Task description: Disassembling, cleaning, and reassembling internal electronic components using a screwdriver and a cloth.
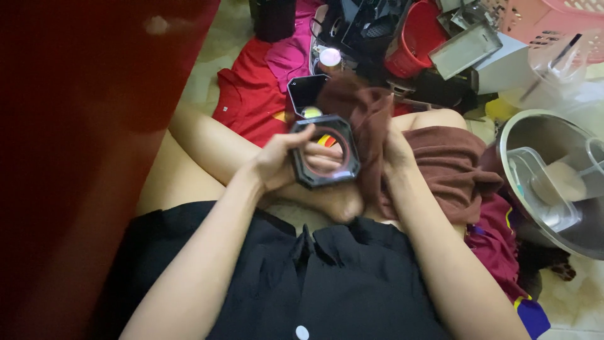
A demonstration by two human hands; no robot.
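Observation:
My left hand (283,162) grips a dark octagonal frame-like container (325,153) with a clear round window, held above my crossed legs. My right hand (395,156) is wrapped in a maroon cloth (368,119) and presses it against the right side of that container. The cloth drapes on over my right knee (453,164). Behind the container stands a second dark box (306,94), open, with a small yellow-green round thing inside.
A red cupboard side (88,126) fills the left. A steel bowl (535,135) holding clear plastic containers sits at right. Red and pink clothes (258,88), a red bucket (415,38), a pink basket (553,19) and dark clutter lie ahead.

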